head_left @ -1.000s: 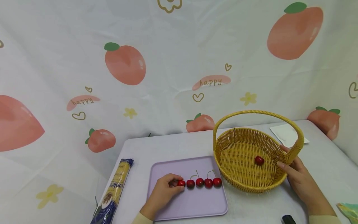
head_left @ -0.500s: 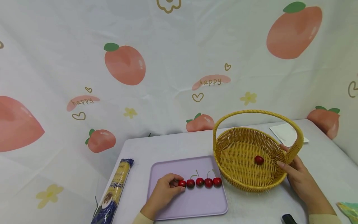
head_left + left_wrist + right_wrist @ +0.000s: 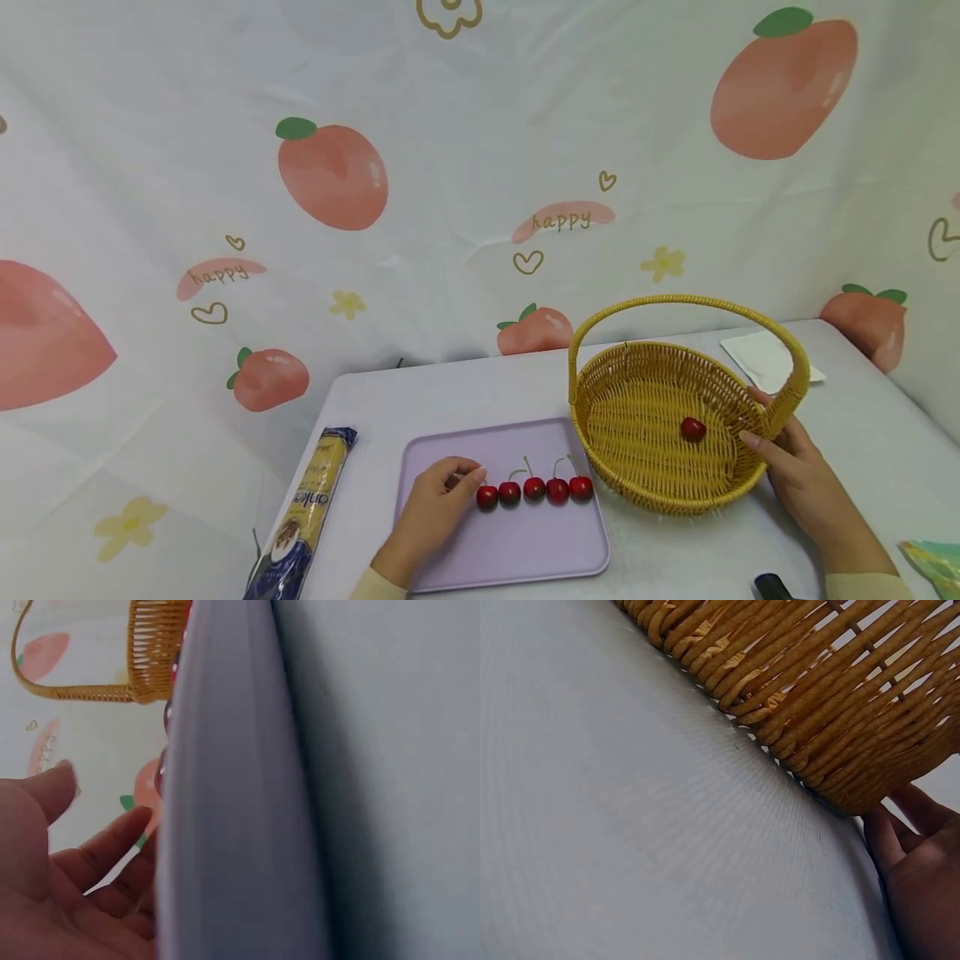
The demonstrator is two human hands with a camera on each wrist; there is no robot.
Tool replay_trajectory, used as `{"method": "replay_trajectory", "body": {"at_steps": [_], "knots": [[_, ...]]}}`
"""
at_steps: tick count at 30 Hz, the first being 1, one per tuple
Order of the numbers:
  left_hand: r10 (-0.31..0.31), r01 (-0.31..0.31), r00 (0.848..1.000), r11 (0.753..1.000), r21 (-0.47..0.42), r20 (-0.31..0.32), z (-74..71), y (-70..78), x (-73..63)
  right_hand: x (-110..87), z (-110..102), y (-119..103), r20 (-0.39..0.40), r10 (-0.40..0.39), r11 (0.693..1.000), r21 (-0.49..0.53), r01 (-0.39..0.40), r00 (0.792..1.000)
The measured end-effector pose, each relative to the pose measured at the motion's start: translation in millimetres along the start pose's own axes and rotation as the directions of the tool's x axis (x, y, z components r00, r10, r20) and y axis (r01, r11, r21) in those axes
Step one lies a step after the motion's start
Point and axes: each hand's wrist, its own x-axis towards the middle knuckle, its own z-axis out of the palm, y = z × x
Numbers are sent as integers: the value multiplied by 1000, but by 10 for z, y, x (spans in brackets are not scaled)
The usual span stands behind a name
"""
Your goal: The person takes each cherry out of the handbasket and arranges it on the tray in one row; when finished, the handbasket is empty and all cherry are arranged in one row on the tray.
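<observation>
Several red cherries (image 3: 534,489) stand in a row on a lilac tray (image 3: 510,554), most with stems showing. My left hand (image 3: 435,512) is over the tray's left part, its fingertips just beside the leftmost cherry (image 3: 487,498). In the left wrist view the thumb and fingers of that hand (image 3: 82,892) stand apart, holding nothing. To the tray's right is a yellow woven basket (image 3: 637,425) with a tall handle; one cherry (image 3: 693,430) lies inside it. My right hand (image 3: 802,479) grips the basket's right side near the handle's foot, thumb inside the rim.
A long blue-and-yellow packet (image 3: 307,508) lies along the table's left edge. Behind the basket there is a flat white item (image 3: 765,358). A dark object (image 3: 771,585) and a green-yellow packet (image 3: 937,567) show at the front right. A peach-printed cloth (image 3: 450,183) hangs behind.
My left hand's fingers have let go of the leftmost cherry and drawn slightly up and left, leaving it in the row. The right hand and basket keep their places.
</observation>
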Motion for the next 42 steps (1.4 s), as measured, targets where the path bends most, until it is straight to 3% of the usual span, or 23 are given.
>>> {"method": "replay_trajectory", "body": {"at_steps": [5,11,17,23,27,32,38,42], "knots": [[22,-24,1000,994,-111,-18,-49,141,89,0,4,0,2,1,1000,1,-1,1000],[123,-99,989,962,-255,78,-24,405,223,3,3,-8,7,-3,1000,2,3,1000],[231,-132,949,908,-398,213,171,639,392,2,3,1,0,10,1000,-1,-10,1000],[324,-157,899,867,-473,296,439,910,545,7,3,5,0,6,1000,1,-6,1000],[330,-139,876,871,-472,352,640,1098,653,13,-10,-1,6,-12,1000,-1,12,1000],[313,-94,864,871,-483,395,890,1269,799,20,-18,-4,14,-12,1000,-5,12,1000],[293,-81,857,889,-450,424,1173,1408,1004,23,-24,-6,9,-10,1000,5,10,1000],[263,-62,866,901,-430,426,1332,1474,1112,18,-25,1,7,9,1000,0,-9,1000]]}}
